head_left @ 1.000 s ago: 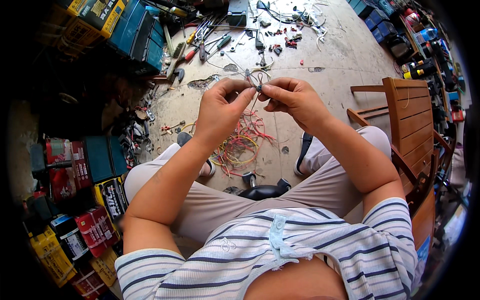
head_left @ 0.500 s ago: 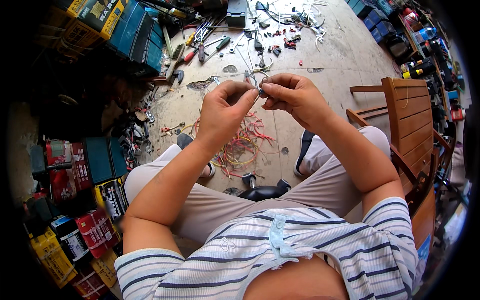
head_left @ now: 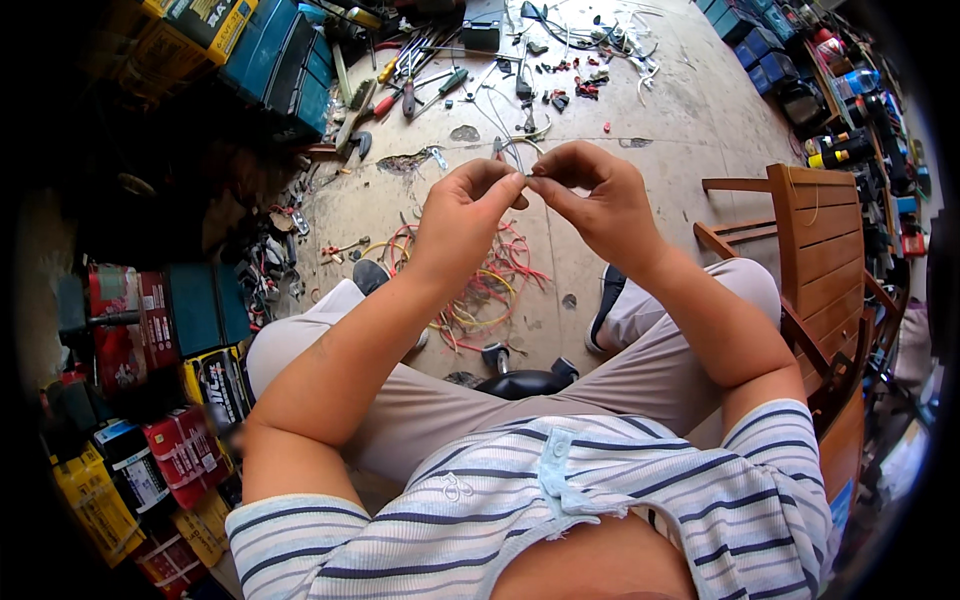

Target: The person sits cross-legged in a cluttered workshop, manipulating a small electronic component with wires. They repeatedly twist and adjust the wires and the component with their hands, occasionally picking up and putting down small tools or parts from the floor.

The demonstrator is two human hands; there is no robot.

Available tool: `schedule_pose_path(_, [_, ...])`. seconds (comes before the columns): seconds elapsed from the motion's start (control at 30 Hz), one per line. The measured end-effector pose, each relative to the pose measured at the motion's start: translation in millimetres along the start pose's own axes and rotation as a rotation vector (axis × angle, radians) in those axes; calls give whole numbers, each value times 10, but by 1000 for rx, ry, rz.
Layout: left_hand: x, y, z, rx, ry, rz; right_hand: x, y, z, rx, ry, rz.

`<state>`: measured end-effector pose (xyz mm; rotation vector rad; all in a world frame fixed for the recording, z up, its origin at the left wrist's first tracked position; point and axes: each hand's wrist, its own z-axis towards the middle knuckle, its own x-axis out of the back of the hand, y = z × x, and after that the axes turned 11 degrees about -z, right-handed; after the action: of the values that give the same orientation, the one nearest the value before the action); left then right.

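Observation:
In front of me, above the floor, my left hand (head_left: 463, 212) and my right hand (head_left: 607, 200) meet almost fingertip to fingertip. Between thumb and fingers, my left hand pinches a thin grey wire (head_left: 513, 150). My right thumb and forefinger close on its end, right beside the left fingertips. The exact join between the fingers is too small to make out. From the hands the wire runs away toward the loose parts on the floor. Beyond it lies a pair of pliers (head_left: 498, 146), partly covered.
Red and yellow wires (head_left: 510, 285) lie tangled between my feet. Screwdrivers (head_left: 409, 98) and black and red scraps (head_left: 590, 86) are spread farther off. A wooden chair (head_left: 825, 240) stands right; boxed batteries (head_left: 190, 455) are stacked left. A black wheeled base (head_left: 525, 383) sits below me.
My right fingers have shifted from a curled grip to a tip pinch, and the hand's back has risen slightly. My left hand keeps its pinch. The whole view has moved a little.

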<state>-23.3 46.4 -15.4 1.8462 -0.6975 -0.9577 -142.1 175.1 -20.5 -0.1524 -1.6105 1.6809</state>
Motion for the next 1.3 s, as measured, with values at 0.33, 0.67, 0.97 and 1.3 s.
schedule_pose_path(0.33, [73,38,-19,268,-13,-408,-34,50,30,-199,-70,427])
schedule_pose_path(0.67, [126,-3,18,281,-20,-339,-35,102,20,-145,-104,438])
schedule_pose_path(0.97, [75,20,36,111,61,-186,-3,39,33,-373,-131,490])
schedule_pose_path(1.3, [115,29,36,224,-39,-173,24,84,25,-306,-164,343])
